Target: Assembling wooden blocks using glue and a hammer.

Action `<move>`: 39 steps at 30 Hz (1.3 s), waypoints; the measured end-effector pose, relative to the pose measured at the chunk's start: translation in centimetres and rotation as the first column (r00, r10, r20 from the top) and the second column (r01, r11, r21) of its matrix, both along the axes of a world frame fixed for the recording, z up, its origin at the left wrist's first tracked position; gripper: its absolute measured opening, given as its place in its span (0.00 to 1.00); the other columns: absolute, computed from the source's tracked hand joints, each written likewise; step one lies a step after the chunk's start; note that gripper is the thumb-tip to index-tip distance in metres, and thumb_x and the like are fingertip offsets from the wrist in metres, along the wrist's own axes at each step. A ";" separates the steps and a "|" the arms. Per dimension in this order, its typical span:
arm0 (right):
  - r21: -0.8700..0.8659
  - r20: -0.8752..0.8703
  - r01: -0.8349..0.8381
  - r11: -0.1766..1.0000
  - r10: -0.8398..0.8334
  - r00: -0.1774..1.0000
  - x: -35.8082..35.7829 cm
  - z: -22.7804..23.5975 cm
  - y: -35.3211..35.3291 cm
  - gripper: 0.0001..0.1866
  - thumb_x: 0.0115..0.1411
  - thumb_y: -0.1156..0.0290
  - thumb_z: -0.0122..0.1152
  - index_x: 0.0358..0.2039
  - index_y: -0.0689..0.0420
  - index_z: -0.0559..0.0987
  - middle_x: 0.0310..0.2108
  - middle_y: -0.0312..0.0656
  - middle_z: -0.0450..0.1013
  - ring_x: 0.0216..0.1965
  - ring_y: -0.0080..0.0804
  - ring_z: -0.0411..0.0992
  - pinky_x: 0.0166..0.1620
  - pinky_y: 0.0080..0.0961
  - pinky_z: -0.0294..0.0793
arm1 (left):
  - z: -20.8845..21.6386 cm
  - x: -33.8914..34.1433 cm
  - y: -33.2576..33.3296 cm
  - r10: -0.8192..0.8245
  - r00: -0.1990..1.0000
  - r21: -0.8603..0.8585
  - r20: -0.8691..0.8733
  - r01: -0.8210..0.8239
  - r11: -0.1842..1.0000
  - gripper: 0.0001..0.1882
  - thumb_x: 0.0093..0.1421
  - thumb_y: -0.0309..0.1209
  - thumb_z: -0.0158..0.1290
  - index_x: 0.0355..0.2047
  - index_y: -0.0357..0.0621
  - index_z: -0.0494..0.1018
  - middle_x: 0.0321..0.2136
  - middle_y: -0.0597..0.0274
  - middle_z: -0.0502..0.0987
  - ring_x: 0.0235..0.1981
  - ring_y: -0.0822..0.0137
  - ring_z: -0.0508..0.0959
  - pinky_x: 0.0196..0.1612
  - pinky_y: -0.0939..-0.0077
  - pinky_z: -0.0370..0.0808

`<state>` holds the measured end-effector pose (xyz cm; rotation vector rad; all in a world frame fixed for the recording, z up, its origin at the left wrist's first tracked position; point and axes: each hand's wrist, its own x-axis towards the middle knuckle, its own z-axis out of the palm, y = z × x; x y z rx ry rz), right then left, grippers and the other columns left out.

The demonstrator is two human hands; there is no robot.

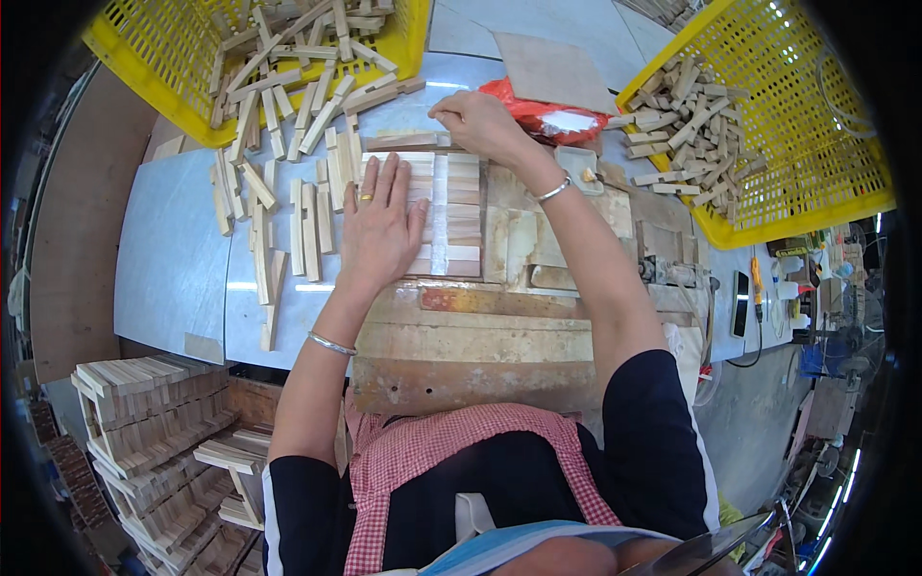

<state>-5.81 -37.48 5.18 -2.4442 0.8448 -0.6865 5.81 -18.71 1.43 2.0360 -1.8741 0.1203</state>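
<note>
My left hand (382, 216), a ring on one finger, lies flat with fingers stretched over a row of wooden strips (464, 206) set side by side. A shiny whitish band (439, 211) runs across these strips, beside the hand. Above the far edge of the row is my right hand (480, 123), its fingers curled and pressed together; whatever they may hold is too small or hidden to name. A single wooden strip (408, 138) lies along the far edge of the row. Under everything sits a stained wooden work board (461, 341).
Yellow baskets of wooden pieces stand at the far left (411, 48) and far right (740, 230). Loose notched sticks (309, 226) lie left of the row. A red plastic bag (523, 110), a small dish (574, 161) and a phone (740, 302) lie rightward. Stacked wooden pieces (158, 422) stand lower left.
</note>
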 end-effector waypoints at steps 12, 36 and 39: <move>0.278 -0.208 -0.057 0.959 0.118 0.971 1.4 -0.5 1.0 0.14 0.57 0.66 0.57 0.39 0.61 0.81 0.36 0.50 0.78 0.37 0.40 0.76 0.43 0.29 0.73 | 0.1 0.4 0.2 0.010 1.000 0.016 0.014 -0.010 1.000 0.28 0.66 0.43 0.39 0.61 0.39 0.59 0.65 0.55 0.55 0.67 0.53 0.52 0.64 0.47 0.49; -0.355 -0.044 -0.065 0.933 0.053 0.998 -4.2 -3.8 4.7 0.18 0.47 0.76 0.53 0.41 0.59 0.80 0.40 0.48 0.75 0.48 0.43 0.69 0.55 0.39 0.64 | -0.6 2.0 -2.1 -0.042 0.997 0.147 -0.069 0.052 0.988 0.29 0.66 0.41 0.39 0.63 0.39 0.56 0.65 0.50 0.55 0.67 0.55 0.53 0.65 0.61 0.51; -0.016 0.381 0.029 0.999 -0.021 0.924 -12.6 -1.5 8.7 0.19 0.53 0.72 0.53 0.46 0.59 0.76 0.46 0.47 0.72 0.52 0.45 0.66 0.57 0.39 0.61 | -3.0 2.6 -1.0 -0.051 0.998 -0.022 0.044 0.052 0.998 0.30 0.65 0.38 0.39 0.64 0.36 0.52 0.64 0.43 0.55 0.60 0.50 0.64 0.61 0.60 0.60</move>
